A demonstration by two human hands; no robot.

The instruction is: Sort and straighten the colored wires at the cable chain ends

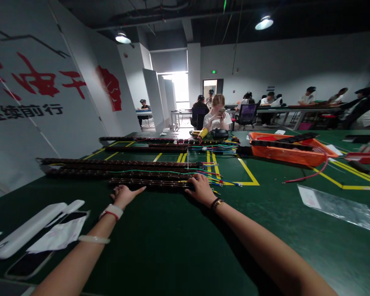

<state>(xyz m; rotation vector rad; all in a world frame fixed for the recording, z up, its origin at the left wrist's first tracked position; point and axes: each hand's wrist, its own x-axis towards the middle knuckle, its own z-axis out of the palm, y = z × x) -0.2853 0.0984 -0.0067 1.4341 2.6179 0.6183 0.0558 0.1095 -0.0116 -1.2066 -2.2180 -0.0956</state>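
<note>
A short dark wire harness [154,183] lies across the table in front of me, with thin coloured wires [217,177] coming from the right end of the group. My right hand [200,189] is closed round its right end, fingers over the top. At the left end, my left hand [123,196] touches the harness with slightly bent fingers, its thumb stretched out wide to the right along the near side. Longer dark harnesses [120,164] lie just behind, parallel to it. Their undersides are hidden.
Farther back are more harnesses [142,148] and an orange tray [283,156]. A clear plastic bag [342,209] lies at right. On the left are a white device [31,230], a paper packet [60,234] and a phone [29,263]. A person [217,117] sits opposite.
</note>
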